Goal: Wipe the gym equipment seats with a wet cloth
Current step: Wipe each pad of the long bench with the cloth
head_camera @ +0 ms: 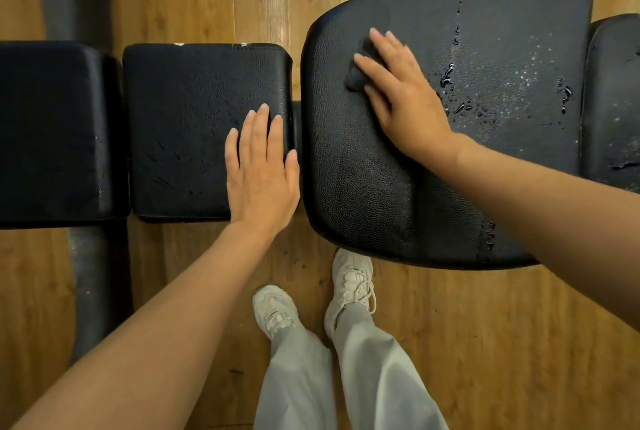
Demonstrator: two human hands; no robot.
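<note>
Right hand (401,90) pressed dark cloth (358,74) flat, fingers straight, on big seat (381,187), right of frame. Left hand (261,173) lay open, fingers straight, on small pad (194,111), centre.

Single head view, looking steeply down, close over bench pads (207,118) and floor (485,343).

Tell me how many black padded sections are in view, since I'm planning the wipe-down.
4: far-left pad, the small pad under the left hand, the large seat where the right hand presses the cloth, and a right-edge pad, partly cropped.
</note>
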